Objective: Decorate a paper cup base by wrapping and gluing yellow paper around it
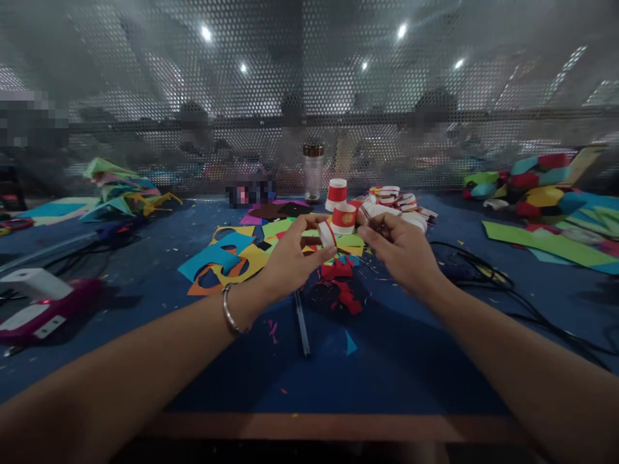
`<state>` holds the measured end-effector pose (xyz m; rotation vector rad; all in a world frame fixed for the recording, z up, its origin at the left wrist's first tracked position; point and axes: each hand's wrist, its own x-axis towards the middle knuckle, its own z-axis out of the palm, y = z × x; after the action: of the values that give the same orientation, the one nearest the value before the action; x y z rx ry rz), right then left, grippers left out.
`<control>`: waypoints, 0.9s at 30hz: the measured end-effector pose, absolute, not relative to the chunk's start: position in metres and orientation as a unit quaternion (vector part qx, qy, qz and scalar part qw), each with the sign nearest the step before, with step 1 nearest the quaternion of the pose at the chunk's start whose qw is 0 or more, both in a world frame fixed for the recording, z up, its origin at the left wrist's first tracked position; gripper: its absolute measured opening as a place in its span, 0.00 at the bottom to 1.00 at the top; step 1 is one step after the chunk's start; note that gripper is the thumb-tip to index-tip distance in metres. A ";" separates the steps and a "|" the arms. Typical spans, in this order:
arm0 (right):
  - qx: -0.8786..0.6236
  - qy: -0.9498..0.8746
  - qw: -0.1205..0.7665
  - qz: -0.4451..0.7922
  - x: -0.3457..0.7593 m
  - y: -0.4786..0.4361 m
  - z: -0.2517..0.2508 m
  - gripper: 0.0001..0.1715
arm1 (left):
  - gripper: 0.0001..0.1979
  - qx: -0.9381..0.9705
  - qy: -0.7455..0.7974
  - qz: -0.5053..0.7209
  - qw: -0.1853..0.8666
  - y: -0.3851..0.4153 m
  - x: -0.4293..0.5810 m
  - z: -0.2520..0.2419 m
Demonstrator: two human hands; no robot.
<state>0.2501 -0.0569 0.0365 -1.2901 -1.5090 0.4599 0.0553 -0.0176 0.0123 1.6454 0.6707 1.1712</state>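
Cup piece pinched in the left fingertips

A small white-and-red cup piece (327, 236) sits between the thumb and fingertips of the left hand (286, 261), thumb along its near edge and fingers on its left and far side. The right hand (400, 248), just right of it and apart from it, has thumb and fingers closed on a slim item (366, 215), mostly hidden, so I cannot tell what it is.

Just beyond stand two red-and-white paper cups (344, 220), wide ends down, with a heap of cut cup parts (391, 195) to their right. Red scraps (349, 299) lie below the hands, a narrow clear strip (302, 325) nearer and to the left. Coloured paper with round cut-outs (226, 248) spreads left of the left hand. Farther back stands a clear bottle (313, 178); black cables (483, 267) lie at right, a magenta power strip (80, 303) at far left.
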 end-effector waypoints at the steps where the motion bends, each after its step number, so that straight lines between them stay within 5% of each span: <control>1: -0.526 -0.642 0.516 0.210 0.247 -0.058 0.036 0.20 | 0.29 0.663 0.269 0.483 0.504 -0.023 0.052 0.011; 13: -0.456 -0.709 0.472 0.258 0.231 -0.077 0.029 0.17 | 0.19 0.501 0.197 0.494 0.683 -0.046 0.051 0.017; 27: -0.470 -0.725 0.472 0.177 0.225 -0.089 0.030 0.15 | 0.22 0.498 0.220 0.552 0.632 -0.047 0.051 0.015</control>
<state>0.2253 -0.0890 0.0302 -1.1509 -1.7743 0.4333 0.0508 -0.0472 0.0151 1.1399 0.5026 1.2630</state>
